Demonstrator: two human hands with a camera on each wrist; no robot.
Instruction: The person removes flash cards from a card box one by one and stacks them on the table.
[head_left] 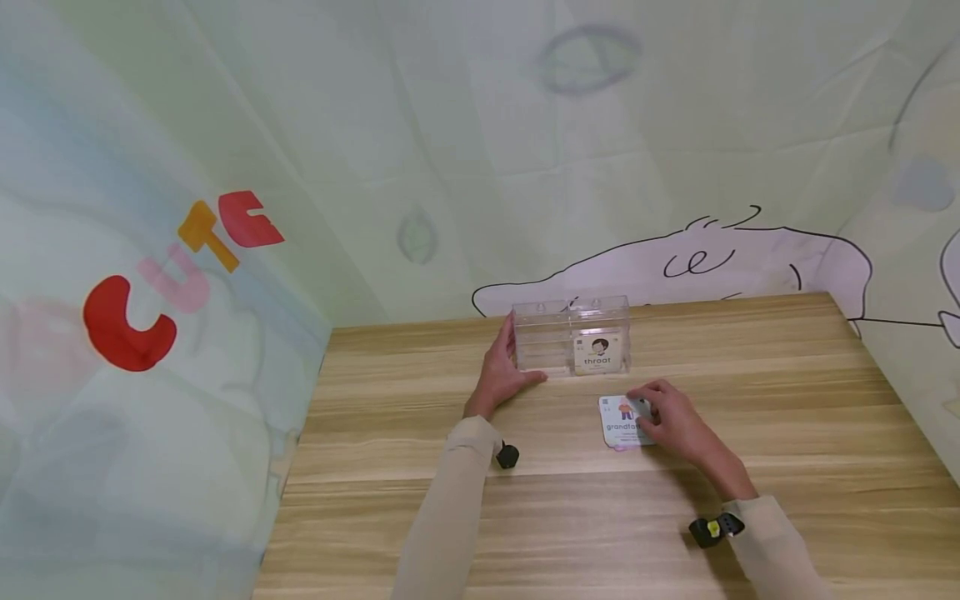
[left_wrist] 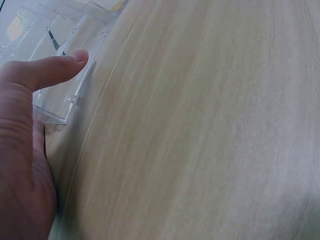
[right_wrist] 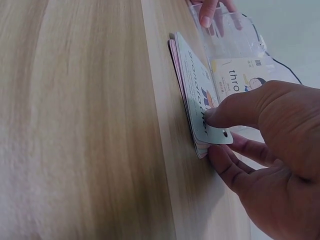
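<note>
A clear plastic box point(head_left: 542, 337) with two compartments stands at the table's back edge. My left hand point(head_left: 501, 375) grips its left end, thumb along the lower front and fingers at the side, partly hidden behind it. In the box's right compartment stands a card point(head_left: 597, 353) reading "throat". In front of the box is a small stack of flash cards point(right_wrist: 192, 92), the top one reading "grandfather". My right hand point(head_left: 670, 417) pinches the stack's right end, thumb on the top card and fingers under its edge. The left compartment shows no card.
The wood-grain table point(head_left: 390, 467) extends to both sides of the hands. A printed cloth backdrop point(head_left: 420, 150) hangs right behind the table, and another with "CUTE" letters point(head_left: 135, 325) hangs along its left side.
</note>
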